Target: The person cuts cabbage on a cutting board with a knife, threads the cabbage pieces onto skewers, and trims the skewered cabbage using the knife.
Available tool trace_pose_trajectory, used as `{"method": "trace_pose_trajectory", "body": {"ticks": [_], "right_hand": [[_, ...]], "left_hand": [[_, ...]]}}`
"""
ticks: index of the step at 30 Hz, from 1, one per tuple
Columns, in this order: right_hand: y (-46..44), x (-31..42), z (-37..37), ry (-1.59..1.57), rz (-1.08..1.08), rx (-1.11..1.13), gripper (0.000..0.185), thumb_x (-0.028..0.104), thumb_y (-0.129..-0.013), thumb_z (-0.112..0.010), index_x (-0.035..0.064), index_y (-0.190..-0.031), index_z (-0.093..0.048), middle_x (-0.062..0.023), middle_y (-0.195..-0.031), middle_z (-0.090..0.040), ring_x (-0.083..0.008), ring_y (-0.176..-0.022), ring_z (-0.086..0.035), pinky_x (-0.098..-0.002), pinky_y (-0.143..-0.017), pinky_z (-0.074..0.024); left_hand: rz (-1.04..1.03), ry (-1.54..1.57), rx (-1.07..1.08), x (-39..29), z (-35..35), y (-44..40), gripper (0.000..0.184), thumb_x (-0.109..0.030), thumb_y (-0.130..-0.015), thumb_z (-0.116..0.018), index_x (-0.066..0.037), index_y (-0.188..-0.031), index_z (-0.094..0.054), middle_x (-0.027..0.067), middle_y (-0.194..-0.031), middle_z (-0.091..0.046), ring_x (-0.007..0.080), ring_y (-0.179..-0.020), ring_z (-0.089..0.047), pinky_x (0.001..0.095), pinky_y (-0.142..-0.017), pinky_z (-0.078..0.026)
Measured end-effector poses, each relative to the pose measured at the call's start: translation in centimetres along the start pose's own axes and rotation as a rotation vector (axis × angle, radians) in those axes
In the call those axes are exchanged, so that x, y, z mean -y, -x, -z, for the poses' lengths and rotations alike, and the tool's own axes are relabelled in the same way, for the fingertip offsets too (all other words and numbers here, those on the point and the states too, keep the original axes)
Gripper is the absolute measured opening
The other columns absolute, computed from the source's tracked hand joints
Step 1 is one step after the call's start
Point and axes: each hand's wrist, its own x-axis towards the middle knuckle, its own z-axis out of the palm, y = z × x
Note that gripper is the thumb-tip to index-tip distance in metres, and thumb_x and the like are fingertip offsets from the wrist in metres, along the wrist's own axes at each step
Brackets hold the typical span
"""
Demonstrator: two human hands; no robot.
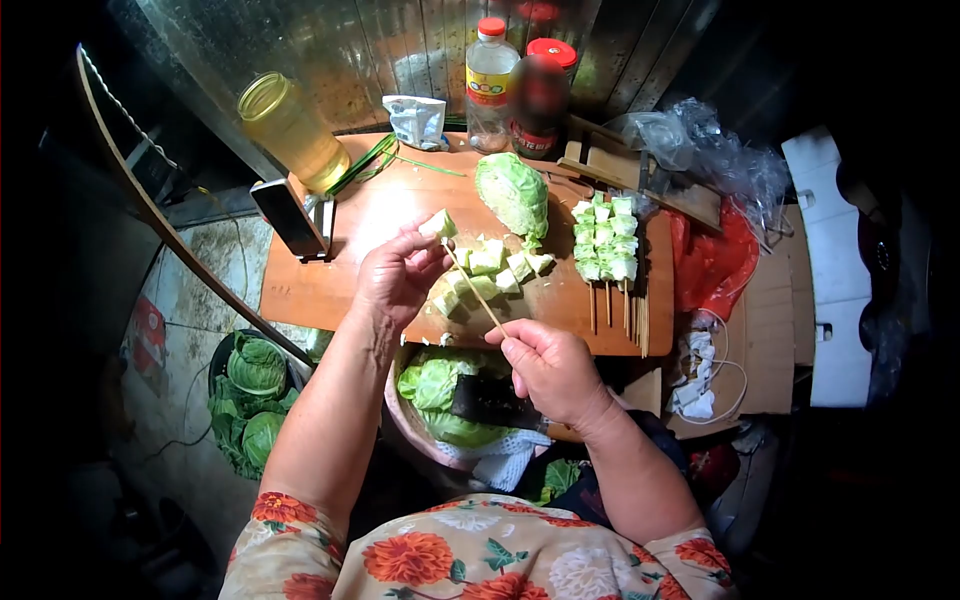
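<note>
My left hand [403,272] pinches a small piece of cabbage [438,226] above the wooden board [350,290]. Between the fingers of my right hand [550,365] is the lower end of a thin wooden skewer [474,290], whose upper tip meets that piece. Cut cabbage chunks [487,260] lie on the board just beyond the skewer. Behind them sits a larger part of a cabbage [512,195]. To the right, filled cabbage skewers [606,240] lie side by side, with bare sticks [641,320] near their lower ends.
A phone on a stand [290,220] and a jar of yellowish liquid [292,135] stand at the left. Bottles [490,90] line the back. Red plastic [715,260] lies at the right. A tub [405,425] with cabbage is below the board; whole cabbages [257,365] sit lower left.
</note>
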Motion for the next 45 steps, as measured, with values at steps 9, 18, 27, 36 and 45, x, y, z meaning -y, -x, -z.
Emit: {"method": "trace_pose_trajectory", "body": {"ticks": [9, 18, 27, 36, 45], "right_hand": [[0.0, 0.0, 0.1, -0.016, -0.043, 0.009, 0.021, 0.014, -0.095, -0.049, -0.0002, -0.104, -0.062, 0.0007, -0.061, -0.054, -0.0059, -0.051, -0.051, -0.0231, -0.051, -0.0442], [0.5, -0.1, -1.1, -0.135, 0.004, -0.047, 0.023, 0.011, -0.095, -0.046, -0.0025, -0.108, -0.06, 0.0032, -0.063, -0.05, -0.0029, -0.052, -0.044, -0.0175, -0.048, -0.0371], [0.6, -0.4, -1.5, -0.274, 0.079, -0.077, 0.023, 0.011, -0.096, -0.047, -0.003, -0.109, -0.059, 0.0033, -0.063, -0.048, -0.0028, -0.051, -0.042, -0.0177, -0.046, -0.0348], [0.1, 1.1, 0.1, -0.233, -0.083, -0.103, 0.022, 0.016, -0.094, -0.048, 0.0004, -0.093, -0.063, 0.0029, -0.057, -0.049, -0.0045, -0.05, -0.045, -0.021, -0.047, -0.0369], [-0.4, -1.1, -0.6, -0.074, 0.119, -0.206, 0.019, 0.015, -0.093, -0.05, 0.0024, -0.086, -0.061, 0.0, -0.055, -0.049, -0.0077, -0.049, -0.045, -0.0253, -0.049, -0.0387]], "left_hand": [[-0.244, -0.306, -0.101, 0.3, -2.4, 1.3, 0.034, 0.005, -0.08, -0.063, 0.001, -0.113, -0.055, 0.0085, -0.093, -0.063, 0.0181, -0.081, -0.064, 0.0304, -0.074, -0.056], [-0.385, -0.507, -0.034, 0.7, -3.0, 2.4, 0.031, 0.004, -0.08, -0.065, 0.0, -0.11, -0.057, 0.0082, -0.1, -0.061, 0.0179, -0.085, -0.065, 0.0284, -0.074, -0.054], [-0.366, -0.55, 0.11, 2.2, -3.5, 3.4, 0.029, 0.004, -0.08, -0.067, 0.002, -0.107, -0.058, 0.0076, -0.091, -0.064, 0.0123, -0.083, -0.062, 0.0253, -0.075, -0.053], [-0.38, -0.74, 0.173, 4.4, -3.4, 4.4, 0.029, 0.004, -0.079, -0.066, 0.002, -0.106, -0.057, 0.0015, -0.078, -0.061, 0.0077, -0.072, -0.059, 0.0221, -0.066, -0.05], [-0.15, -0.649, 0.245, 3.7, -4.8, 5.6, 0.028, 0.003, -0.079, -0.067, 0.003, -0.105, -0.056, 0.0032, -0.084, -0.062, 0.0093, -0.078, -0.061, 0.0236, -0.07, -0.052]]}}
